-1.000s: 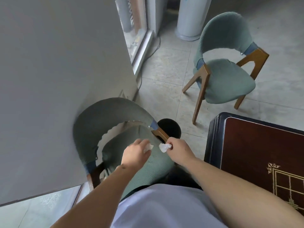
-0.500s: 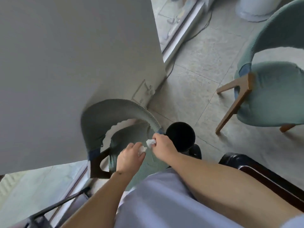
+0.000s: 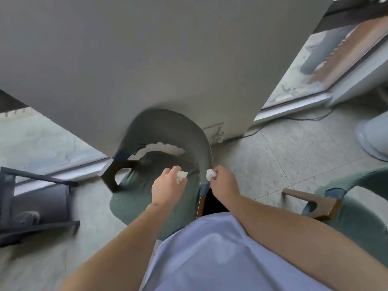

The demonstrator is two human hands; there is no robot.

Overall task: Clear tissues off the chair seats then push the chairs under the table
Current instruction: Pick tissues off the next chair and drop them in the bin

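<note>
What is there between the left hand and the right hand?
In the head view, the two tissues, left and right, and the chair backrest's right end lie between the left hand and right hand.

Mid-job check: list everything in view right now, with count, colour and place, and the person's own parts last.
Tissue in left hand: 1, white, crumpled, above the near chair's seat.
Tissue in right hand: 1, white, crumpled, by the near chair's backrest end.
Near chair: 1, green, dark wooden arms, against the wall.
Second chair: 1, green, light wooden arm, at right.
Bin: 1, black, mostly hidden below the right wrist.
Rack: 1, dark metal, far left.
Wall: grey, ahead.
Floor: pale tiles.
Cable: 1, dark, along the sill.
Left hand: pinches its tissue.
Right hand: pinches its tissue.
</note>
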